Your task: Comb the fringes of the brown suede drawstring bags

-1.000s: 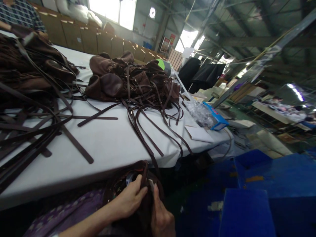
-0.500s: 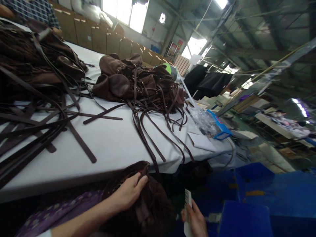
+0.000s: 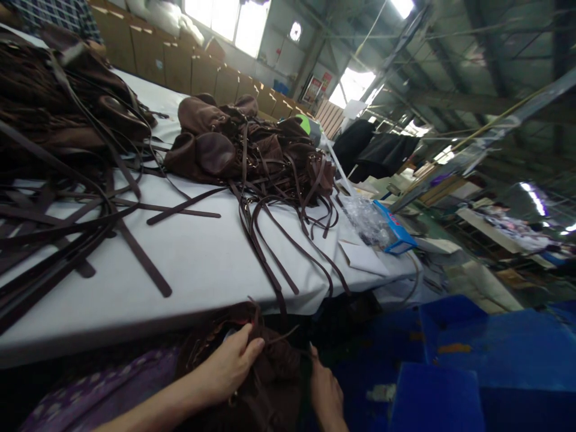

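Note:
Below the front edge of the white-covered table, a dark brown bag (image 3: 274,378) hangs or rests at my lap. My left hand (image 3: 234,363) is closed on the upper edge of this bag, thumb on top. To the right of the bag is my right hand (image 3: 326,387), its fingers pressed together near a thin strap end; a small pale tip shows at the fingertips, too small to name. On the table (image 3: 202,258) lies a pile of brown bags (image 3: 216,153) with long straps trailing to the front edge, and a larger pile (image 3: 67,120) at the left.
A blue box (image 3: 396,231) and clear plastic wrap (image 3: 366,219) lie at the table's right end. Blue bins (image 3: 436,399) stand at the lower right. Cardboard boxes (image 3: 180,69) line the far side, where a person in a checked shirt (image 3: 54,18) is partly visible.
My right hand has moved left and closer to the bag. The pale toothed strip it held no longer shows clearly. Thin strap ends now stick up near my left hand.

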Action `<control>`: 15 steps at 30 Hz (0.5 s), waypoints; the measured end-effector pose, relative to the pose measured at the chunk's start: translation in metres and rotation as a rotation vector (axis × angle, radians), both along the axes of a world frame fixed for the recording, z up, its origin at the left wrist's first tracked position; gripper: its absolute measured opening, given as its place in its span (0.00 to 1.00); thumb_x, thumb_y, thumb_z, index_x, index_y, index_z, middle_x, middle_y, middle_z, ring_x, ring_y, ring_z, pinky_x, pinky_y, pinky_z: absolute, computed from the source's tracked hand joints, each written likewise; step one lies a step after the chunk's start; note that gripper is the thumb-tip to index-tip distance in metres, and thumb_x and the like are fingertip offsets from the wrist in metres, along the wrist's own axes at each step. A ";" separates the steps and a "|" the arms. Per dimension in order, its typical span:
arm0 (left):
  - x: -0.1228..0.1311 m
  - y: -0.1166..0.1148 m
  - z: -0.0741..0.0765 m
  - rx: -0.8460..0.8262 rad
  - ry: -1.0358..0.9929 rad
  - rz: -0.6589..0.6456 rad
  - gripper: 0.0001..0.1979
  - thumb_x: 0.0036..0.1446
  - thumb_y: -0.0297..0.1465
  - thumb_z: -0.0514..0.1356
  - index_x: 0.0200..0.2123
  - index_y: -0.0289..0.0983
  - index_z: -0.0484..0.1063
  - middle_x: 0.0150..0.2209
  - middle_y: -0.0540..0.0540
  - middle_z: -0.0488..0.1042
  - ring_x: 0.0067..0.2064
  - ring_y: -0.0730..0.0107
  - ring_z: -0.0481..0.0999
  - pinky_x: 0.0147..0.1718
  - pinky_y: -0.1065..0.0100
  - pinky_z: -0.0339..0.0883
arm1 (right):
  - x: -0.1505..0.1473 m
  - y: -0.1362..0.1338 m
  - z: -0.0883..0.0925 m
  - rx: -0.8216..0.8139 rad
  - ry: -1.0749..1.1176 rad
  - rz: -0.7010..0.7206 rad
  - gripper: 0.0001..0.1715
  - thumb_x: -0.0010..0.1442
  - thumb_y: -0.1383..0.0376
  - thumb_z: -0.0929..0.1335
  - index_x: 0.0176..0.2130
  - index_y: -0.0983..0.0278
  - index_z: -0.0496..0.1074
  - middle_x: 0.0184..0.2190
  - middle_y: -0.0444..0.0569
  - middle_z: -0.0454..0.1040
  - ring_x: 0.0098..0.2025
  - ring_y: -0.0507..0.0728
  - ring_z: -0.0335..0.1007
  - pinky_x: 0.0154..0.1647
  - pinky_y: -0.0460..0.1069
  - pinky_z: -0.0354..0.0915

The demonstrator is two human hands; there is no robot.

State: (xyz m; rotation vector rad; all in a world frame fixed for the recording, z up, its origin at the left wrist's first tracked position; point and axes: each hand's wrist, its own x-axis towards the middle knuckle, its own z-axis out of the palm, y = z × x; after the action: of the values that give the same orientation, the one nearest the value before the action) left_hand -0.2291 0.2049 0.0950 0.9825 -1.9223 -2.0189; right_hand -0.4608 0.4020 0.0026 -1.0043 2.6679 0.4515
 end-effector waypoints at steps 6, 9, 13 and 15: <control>0.004 -0.006 -0.011 0.140 -0.008 0.083 0.30 0.64 0.48 0.48 0.59 0.31 0.64 0.61 0.36 0.66 0.62 0.55 0.64 0.61 0.59 0.57 | -0.031 0.060 0.025 -0.276 -0.233 -0.424 0.31 0.67 0.68 0.51 0.66 0.74 0.54 0.23 0.50 0.76 0.26 0.58 0.76 0.29 0.48 0.69; -0.005 -0.005 -0.013 0.392 0.028 0.115 0.32 0.62 0.52 0.50 0.59 0.33 0.63 0.55 0.37 0.72 0.57 0.53 0.71 0.52 0.59 0.66 | 0.012 0.046 0.037 -0.573 -0.207 -0.243 0.33 0.68 0.57 0.52 0.68 0.66 0.50 0.24 0.47 0.76 0.24 0.57 0.74 0.29 0.48 0.69; -0.008 0.002 -0.003 0.553 0.185 0.061 0.28 0.57 0.47 0.60 0.52 0.32 0.65 0.43 0.40 0.78 0.46 0.56 0.78 0.42 0.64 0.70 | 0.076 0.008 0.024 -0.546 -0.035 0.408 0.32 0.65 0.68 0.54 0.67 0.60 0.56 0.32 0.54 0.78 0.29 0.57 0.75 0.35 0.50 0.72; -0.003 0.005 0.004 0.545 0.232 0.063 0.24 0.56 0.40 0.62 0.50 0.31 0.65 0.43 0.40 0.78 0.44 0.59 0.78 0.43 0.65 0.70 | 0.084 -0.008 0.015 -0.383 0.043 0.532 0.38 0.60 0.75 0.57 0.67 0.58 0.55 0.28 0.51 0.76 0.25 0.56 0.73 0.28 0.47 0.71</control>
State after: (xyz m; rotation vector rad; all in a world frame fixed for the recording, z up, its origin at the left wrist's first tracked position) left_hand -0.2323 0.2100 0.0991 0.8415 -1.2323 -2.5462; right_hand -0.3769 0.3938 0.0176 -1.8487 2.5497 0.0476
